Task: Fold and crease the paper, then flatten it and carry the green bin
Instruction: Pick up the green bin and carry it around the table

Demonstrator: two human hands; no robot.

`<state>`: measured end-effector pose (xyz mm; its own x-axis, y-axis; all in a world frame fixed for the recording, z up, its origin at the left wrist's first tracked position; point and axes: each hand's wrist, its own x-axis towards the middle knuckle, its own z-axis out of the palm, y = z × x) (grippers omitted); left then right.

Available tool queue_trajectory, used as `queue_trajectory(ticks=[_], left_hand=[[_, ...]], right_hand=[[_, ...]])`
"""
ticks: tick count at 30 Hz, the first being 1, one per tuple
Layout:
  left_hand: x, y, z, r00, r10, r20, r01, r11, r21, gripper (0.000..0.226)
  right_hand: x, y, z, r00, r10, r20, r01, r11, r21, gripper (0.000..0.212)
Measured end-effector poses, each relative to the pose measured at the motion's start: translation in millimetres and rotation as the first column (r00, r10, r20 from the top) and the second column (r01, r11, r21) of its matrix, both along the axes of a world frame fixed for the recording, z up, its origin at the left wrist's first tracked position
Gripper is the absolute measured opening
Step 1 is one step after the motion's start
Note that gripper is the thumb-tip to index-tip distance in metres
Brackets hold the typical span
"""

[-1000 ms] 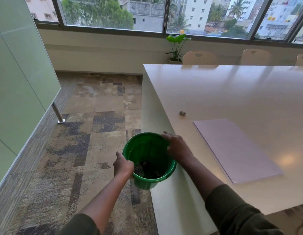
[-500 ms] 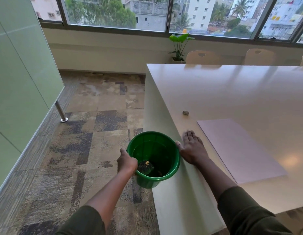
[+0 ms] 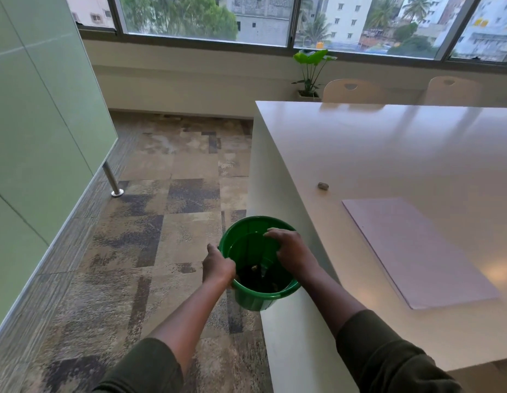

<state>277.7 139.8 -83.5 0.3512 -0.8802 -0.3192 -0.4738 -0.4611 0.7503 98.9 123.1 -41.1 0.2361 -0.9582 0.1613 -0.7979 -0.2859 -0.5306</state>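
My left hand [image 3: 218,266] and right hand [image 3: 293,251] grip the round green plastic bin [image 3: 259,296] by its rim, beside the glossy white table [image 3: 388,154] bearing flat lilac paper [image 3: 416,251] and a small grey lump [image 3: 322,185]; patchwork carpet [image 3: 161,222] below.

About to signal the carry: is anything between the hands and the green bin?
Nothing visible. The left hand grips the near-left rim of the green bin, and the right hand rests over its right rim. The bin sits close beside the table edge.
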Motion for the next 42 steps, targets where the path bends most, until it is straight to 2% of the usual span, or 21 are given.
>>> queue_trajectory(ticks=[4,7,10,14,17,20,24,28,35,38,42], left_hand=[[14.9,-1.3,-3.3,1.000,0.018,-0.003,-0.018,1.000,0.006,0.041],[29.6,-1.1,-7.4,1.000,0.029,0.006,-0.029,1.000,0.011,0.034],[43.9,-2.7,-14.4,0.999,0.048,0.008,-0.048,0.999,0.014,0.032],[59.2,-7.8,-26.2,0.998,0.066,0.008,-0.066,0.997,0.039,0.030],[69.7,-11.1,-38.2,0.997,0.065,0.030,-0.067,0.996,0.062,0.037],[80.7,-13.6,-52.6,0.999,0.044,0.022,-0.045,0.996,0.070,0.035],[95.5,-18.2,-79.9,1.000,0.004,-0.013,-0.002,0.995,0.104,0.025],[109.2,-17.8,-121.2,0.998,0.003,-0.061,0.008,0.981,0.192,0.021],[126.2,-25.3,-222.5,0.991,0.016,-0.135,0.029,0.944,0.328,0.028],[131.8,-31.8,-279.0,0.994,0.008,-0.113,0.034,0.929,0.369,0.028],[134.8,-32.8,-362.8,0.998,0.003,-0.070,0.025,0.918,0.396,0.040]], right_hand=[[-3.9,-5.5,-2.7,0.999,-0.052,-0.003,0.052,0.998,-0.025,0.047],[-3.0,-10.4,-12.2,0.979,-0.142,-0.145,0.140,0.990,-0.020,0.050],[2.2,-9.8,-24.2,0.946,-0.255,-0.198,0.262,0.965,0.006,0.050],[12.8,-12.7,-42.7,0.941,-0.283,-0.188,0.324,0.914,0.245,0.041],[21.7,-17.1,-57.2,0.946,-0.316,-0.070,0.317,0.857,0.407,0.037],[27.4,-22.5,-72.0,0.919,-0.391,0.040,0.322,0.807,0.495,0.039],[36.3,-29.1,-104.4,0.912,-0.408,0.029,0.323,0.761,0.563,0.033],[43.7,-30.9,-153.4,0.893,-0.449,0.025,0.340,0.711,0.616,0.035],[56.7,-45.5,-254.5,0.882,-0.469,-0.040,0.373,0.646,0.666,0.037],[60.5,-52.7,-307.6,0.886,-0.458,-0.070,0.378,0.627,0.681,0.035],[62.2,-52.6,-388.5,0.892,-0.444,-0.088,0.359,0.576,0.734,0.034]])
